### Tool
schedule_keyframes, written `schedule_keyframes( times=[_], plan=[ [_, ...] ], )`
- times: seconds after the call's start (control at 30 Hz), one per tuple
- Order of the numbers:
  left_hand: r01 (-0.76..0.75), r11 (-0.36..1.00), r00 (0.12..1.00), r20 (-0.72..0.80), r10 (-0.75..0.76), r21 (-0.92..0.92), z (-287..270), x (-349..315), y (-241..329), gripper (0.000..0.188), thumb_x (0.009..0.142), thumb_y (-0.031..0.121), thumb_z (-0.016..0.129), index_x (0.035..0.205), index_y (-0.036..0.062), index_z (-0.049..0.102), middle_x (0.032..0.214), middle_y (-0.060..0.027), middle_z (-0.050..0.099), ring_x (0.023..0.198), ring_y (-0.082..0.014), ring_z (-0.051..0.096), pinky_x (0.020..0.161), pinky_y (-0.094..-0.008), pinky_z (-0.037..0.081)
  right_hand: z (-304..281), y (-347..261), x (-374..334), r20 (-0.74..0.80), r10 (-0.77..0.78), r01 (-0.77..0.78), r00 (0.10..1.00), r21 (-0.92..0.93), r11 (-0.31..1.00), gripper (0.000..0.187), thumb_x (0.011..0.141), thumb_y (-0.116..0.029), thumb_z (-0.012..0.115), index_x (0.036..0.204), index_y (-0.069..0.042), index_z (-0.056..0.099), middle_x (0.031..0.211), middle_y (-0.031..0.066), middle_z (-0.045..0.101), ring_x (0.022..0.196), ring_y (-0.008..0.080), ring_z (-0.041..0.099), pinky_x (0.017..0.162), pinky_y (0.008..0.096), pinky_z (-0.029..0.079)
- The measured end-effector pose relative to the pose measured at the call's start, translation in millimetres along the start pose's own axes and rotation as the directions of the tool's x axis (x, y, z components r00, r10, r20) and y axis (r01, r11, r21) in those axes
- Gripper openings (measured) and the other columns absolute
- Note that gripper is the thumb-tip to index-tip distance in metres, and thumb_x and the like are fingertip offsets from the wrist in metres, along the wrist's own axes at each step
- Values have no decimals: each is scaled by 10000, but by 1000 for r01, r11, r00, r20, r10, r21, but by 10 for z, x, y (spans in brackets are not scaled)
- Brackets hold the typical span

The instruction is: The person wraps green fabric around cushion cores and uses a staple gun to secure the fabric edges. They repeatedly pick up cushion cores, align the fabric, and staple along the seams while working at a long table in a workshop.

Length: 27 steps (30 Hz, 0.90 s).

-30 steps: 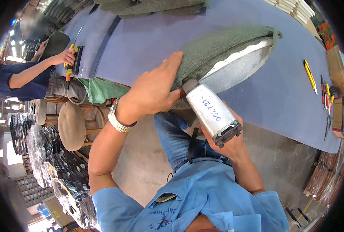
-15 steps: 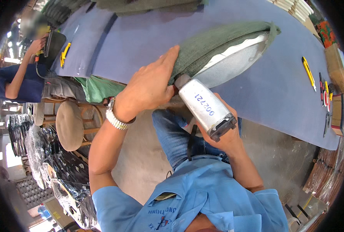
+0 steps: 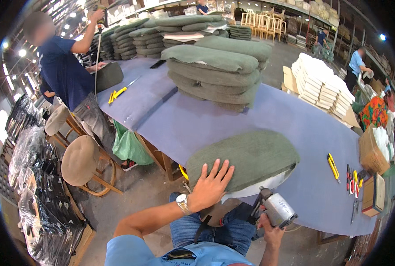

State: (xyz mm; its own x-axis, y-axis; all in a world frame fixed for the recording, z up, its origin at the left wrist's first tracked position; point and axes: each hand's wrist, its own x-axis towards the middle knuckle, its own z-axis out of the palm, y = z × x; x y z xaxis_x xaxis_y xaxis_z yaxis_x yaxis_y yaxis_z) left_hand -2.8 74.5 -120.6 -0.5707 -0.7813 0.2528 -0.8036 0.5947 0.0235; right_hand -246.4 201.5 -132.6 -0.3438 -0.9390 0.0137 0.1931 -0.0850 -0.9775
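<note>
A padded cushion in dark green fabric (image 3: 250, 155) lies on the blue-grey table at its near edge, with some white lining showing along its near side. My left hand (image 3: 211, 186) rests flat on the cushion's near left part, fingers spread. In my right hand (image 3: 270, 230) is a silver pneumatic staple gun (image 3: 279, 210), gripped by its handle. The gun is just off the table edge, close to the cushion's near right side, its dark nose pointing left and apart from the fabric.
A stack of green cushions (image 3: 215, 75) stands at the table's far side, with more piles behind. A yellow cutter (image 3: 333, 167), scissors and other tools lie at right. A co-worker (image 3: 68, 66) holds a tool at left. A round-seated stool (image 3: 80, 160) stands at left.
The view has lifted toward the far table. The cushion has gone from tilted up to lying flat. My left hand now presses on top; the staple gun has moved away from its edge.
</note>
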Motion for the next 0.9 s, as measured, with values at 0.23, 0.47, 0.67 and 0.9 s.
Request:
schedule_keyframes(
  times=[0.23,0.47,0.67,0.9],
  plan=[
    [3,1000,990,-144,-3,1,262,656,-64,892,834,270,805,1572,71,344,1604,-181,396,1465,-404,403,1140,-610,389,251,33,229,41,-90,75,995,278,958,454,927,-33,702,1351,57,564,1129,180,715,612,145,614,563,308,539],
    [-64,877,992,-123,6,-477,290,506,185,542,1021,294,621,1477,22,515,1572,-218,448,1468,-368,422,1189,-585,309,177,-121,232,24,-327,283,945,441,852,476,1002,-198,616,1417,8,507,1260,142,639,896,218,657,785,387,556],
    [-224,493,964,-265,-15,-841,-153,125,937,678,969,274,713,1524,-2,437,1377,-236,624,1268,-377,620,1050,-406,493,110,19,264,-19,-285,253,958,523,814,552,955,-256,658,1404,37,527,1201,161,654,1111,264,632,1004,412,498],
    [-54,670,978,-175,-114,-740,-19,-47,969,627,906,281,782,1430,36,538,1233,-212,692,1053,-370,713,843,-422,577,165,212,164,-52,-193,187,980,573,798,536,974,-293,620,1407,9,525,1273,144,627,1121,263,621,1006,426,497]
  ],
)
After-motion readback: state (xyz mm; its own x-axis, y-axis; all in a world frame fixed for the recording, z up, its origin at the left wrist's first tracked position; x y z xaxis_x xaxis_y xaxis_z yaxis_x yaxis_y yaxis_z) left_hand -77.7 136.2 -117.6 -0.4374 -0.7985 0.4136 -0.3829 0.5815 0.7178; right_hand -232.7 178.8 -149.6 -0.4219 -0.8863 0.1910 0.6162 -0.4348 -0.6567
